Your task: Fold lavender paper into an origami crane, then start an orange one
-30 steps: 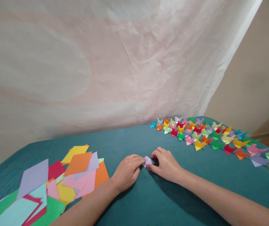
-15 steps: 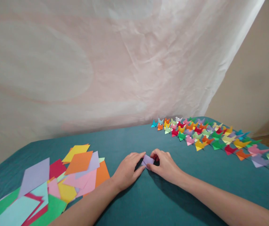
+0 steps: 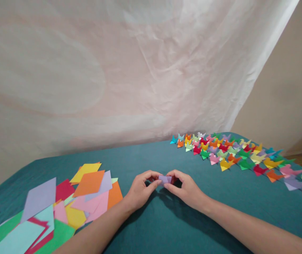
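Note:
A small folded piece of lilac paper (image 3: 165, 179) is held between my two hands, just above the dark green table (image 3: 140, 155). My left hand (image 3: 142, 188) pinches its left end between thumb and fingers. At the other end, the thumb and index finger of my right hand (image 3: 185, 187) grip it the same way. The paper's upper edge looks straight, and both its ends are partly covered by fingertips.
Loose coloured paper sheets (image 3: 90, 183) lie in an overlapping heap on the left. Several rows of small folded paper birds (image 3: 226, 164) stand along the right side. A pale draped cloth (image 3: 130, 77) hangs behind the table.
The lilac paper was angled with a pointed outline and now appears as a narrower strip with a level top. My left hand has shifted its grip, with fingers closed on the paper's left end.

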A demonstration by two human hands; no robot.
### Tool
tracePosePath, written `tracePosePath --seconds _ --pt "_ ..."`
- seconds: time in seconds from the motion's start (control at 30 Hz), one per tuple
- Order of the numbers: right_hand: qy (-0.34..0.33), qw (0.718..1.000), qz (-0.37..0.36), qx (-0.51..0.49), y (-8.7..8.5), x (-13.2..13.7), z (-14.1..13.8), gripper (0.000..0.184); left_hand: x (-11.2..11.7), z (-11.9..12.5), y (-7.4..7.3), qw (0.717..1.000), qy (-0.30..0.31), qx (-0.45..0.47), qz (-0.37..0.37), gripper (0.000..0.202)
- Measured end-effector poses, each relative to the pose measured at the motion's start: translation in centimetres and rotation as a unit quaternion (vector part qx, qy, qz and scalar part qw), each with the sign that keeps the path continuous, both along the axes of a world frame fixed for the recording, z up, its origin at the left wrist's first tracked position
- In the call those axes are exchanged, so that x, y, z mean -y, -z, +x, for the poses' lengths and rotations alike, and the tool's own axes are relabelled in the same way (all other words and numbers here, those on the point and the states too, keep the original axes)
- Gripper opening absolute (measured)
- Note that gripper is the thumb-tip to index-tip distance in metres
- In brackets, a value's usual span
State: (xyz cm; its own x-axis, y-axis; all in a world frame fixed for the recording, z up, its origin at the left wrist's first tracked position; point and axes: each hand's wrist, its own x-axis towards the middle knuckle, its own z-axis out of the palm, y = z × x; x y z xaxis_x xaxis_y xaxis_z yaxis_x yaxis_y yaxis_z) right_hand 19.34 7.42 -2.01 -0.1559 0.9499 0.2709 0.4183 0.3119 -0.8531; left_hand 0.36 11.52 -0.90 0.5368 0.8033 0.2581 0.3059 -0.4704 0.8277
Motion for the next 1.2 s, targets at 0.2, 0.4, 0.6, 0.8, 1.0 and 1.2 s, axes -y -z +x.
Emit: tracePosePath --seconds 0.2,0.4,0.6,0.8,1.0,1.2 --pt "-0.011 1.0 0.016 -0.013 0.2 -0.1 0.1 0.016 -0.1 0.0 0.1 0.999 -0.032 0.032 -0.017 0.015" --pt "0.012 0.992 0.12 0.023 0.3 -0.2 0.3 0.01 0.2 0.1 0.0 0.998 -0.026 0.004 0.063 0.014" --pt "0.044 0.939 0.296 0.172 0.4 -0.4 0.6 0.01 0.7 0.1 0.2 0.978 -0.006 -0.034 0.204 0.023" --pt "0.038 0.911 0.348 0.218 0.1 -0.2 0.6 0.009 1.1 -0.1 0.1 0.947 -0.011 -0.082 0.31 0.01" --pt "0.023 0.901 0.376 0.216 0.1 -0.3 0.8 0.008 0.9 -0.3 0.1 0.945 -0.031 -0.094 0.311 0.009" --pt "0.015 0.883 0.37 0.289 0.4 -0.5 1.0 0.013 0.7 -0.2 0.2 0.95 -0.03 -0.136 0.28 0.012"
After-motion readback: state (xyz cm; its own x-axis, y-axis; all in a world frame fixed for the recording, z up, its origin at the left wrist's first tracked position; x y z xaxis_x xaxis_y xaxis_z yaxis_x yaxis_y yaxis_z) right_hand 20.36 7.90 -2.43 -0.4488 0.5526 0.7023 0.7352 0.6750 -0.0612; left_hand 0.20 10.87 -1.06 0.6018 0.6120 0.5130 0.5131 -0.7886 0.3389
